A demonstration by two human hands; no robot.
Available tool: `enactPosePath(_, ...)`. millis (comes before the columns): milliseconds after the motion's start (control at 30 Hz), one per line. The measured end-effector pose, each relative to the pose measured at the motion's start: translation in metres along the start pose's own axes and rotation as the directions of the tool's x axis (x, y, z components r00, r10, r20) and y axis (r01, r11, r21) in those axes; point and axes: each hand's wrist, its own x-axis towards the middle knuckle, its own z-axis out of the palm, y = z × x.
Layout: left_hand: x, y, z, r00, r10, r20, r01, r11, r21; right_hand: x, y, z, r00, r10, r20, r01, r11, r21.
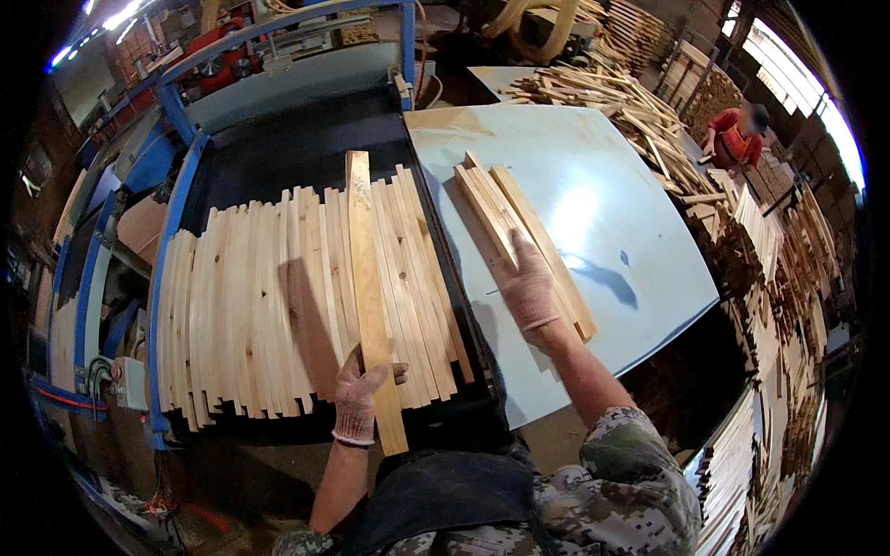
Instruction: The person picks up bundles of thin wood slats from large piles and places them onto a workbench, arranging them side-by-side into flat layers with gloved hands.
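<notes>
So the left hand (360, 400) is closed around one long wood strip (373, 306), thumb over the top and fingertips poking out on the right side. It's got it down toward the near end, with a bit of strip sticking out past the hand toward the body. The rest points away over the long row of strips (250, 306) on the black belt (278, 139), and the far end goes past that row's edge. There's a dark shadow on the row just left of it.

Right hand (528, 292) is over on the light blue desk (640, 218), lying on a small bunch of strips (549, 248), mostly the left part of it. Fingers look partly bent, but I can't tell if they're really gripping or just resting there. That bunch is tilted, far ends leaning left.

Both hands have pale gloves on, kinda grubby. Blue frame (176, 241) runs down the left of the belt, a messy strip pile (621, 102) sits beyond the desk, and a person in red (737, 137) is back at the right.
</notes>
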Motion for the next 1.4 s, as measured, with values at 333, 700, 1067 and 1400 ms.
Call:
enactPosePath(333, 0.027, -0.012, 0.117, 0.993, -0.098, 0.071, 0.099, 0.995, -0.015, 0.019, 0.13, -0.068, 0.881, 0.324, 0.345, -0.197, 0.914, -0.356)
enactPosePath(700, 0.064, -0.037, 0.255, 0.992, -0.097, 0.078, 0.091, 0.993, 0.079, 0.018, 0.205, -0.098, 0.724, 0.457, 0.517, -0.679, 0.604, 0.417)
enactPosePath(1067, 0.081, -0.096, 0.37, 0.953, -0.264, 0.149, 0.23, 0.95, 0.211, -0.047, 0.232, -0.171, 0.666, 0.289, 0.687, -0.69, -0.11, 0.715)
enactPosePath(1400, 0.084, -0.137, 0.389, 0.956, -0.187, 0.226, 0.088, 0.919, 0.384, -0.053, 0.213, -0.182, 0.721, 0.48, 0.5, -0.679, 0.344, 0.648)
